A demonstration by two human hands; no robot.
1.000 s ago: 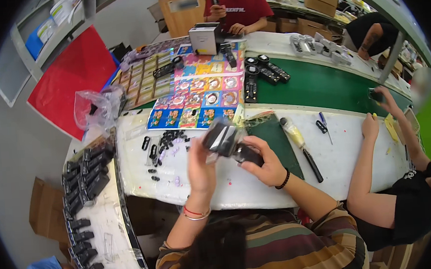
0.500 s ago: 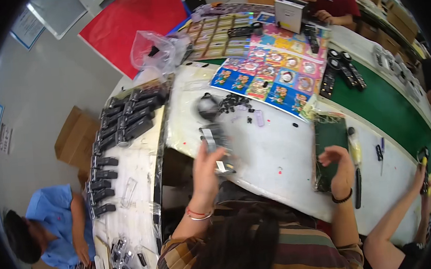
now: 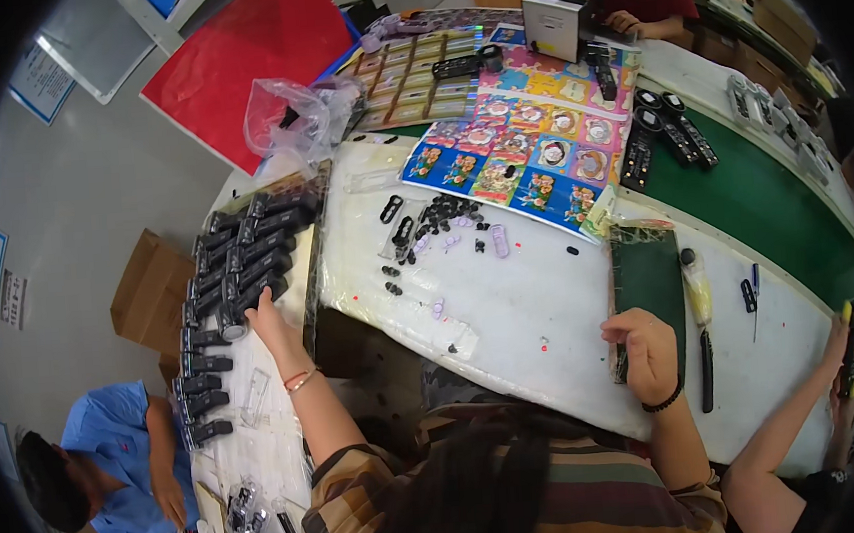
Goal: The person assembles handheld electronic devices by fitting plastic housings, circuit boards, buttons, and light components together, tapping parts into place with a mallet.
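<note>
My left hand (image 3: 271, 327) reaches to the side table and is closed on the end of a black handheld device (image 3: 256, 296) with a round head. That device lies at the near end of a stack of similar black devices (image 3: 263, 218); my fingertips are partly hidden against it. Over the dark green mat (image 3: 645, 261) hovers my right hand (image 3: 645, 352), its fingers loosely bent and nothing visible in it. Small black parts (image 3: 448, 211) lie in a heap on the white worktable (image 3: 528, 289), with a few light purple pieces (image 3: 499, 241) beside them.
Colourful sticker sheets (image 3: 537, 145) cover the table's far side. A brush-like tool (image 3: 694, 297) and a screwdriver (image 3: 755, 288) lie right of the mat. A co-worker in blue (image 3: 123, 456) sits at left; another person's forearm (image 3: 784, 420) is at right.
My left hand has moved left from the worktable to the side table, carrying the black device to the stack. My right hand stays near the mat, its fingers a little more bent.
</note>
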